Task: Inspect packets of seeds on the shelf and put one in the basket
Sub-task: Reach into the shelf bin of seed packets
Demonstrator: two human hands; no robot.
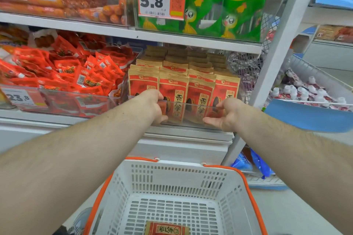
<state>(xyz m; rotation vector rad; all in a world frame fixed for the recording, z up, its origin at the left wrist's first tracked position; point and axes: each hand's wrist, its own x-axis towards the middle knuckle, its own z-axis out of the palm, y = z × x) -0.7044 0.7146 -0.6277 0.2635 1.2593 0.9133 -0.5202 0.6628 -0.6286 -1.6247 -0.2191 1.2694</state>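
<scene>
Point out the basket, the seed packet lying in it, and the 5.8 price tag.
basket (179,168): head view, far white wall.
seed packet (167,229): head view, middle of its red face.
price tag (152,1): head view, on the printed digits.

a single wide-angle view from the person's head looks forward and down. it faces a white store shelf (191,43) head-on and stands close to it, both forearms stretching from the bottom corners up to the middle of the frame. the upper part takes in two shelf levels; the lower part looks almost straight down into a white basket (177,177) right below. straight edges bow toward the sides. no second view shares the scene.
</scene>
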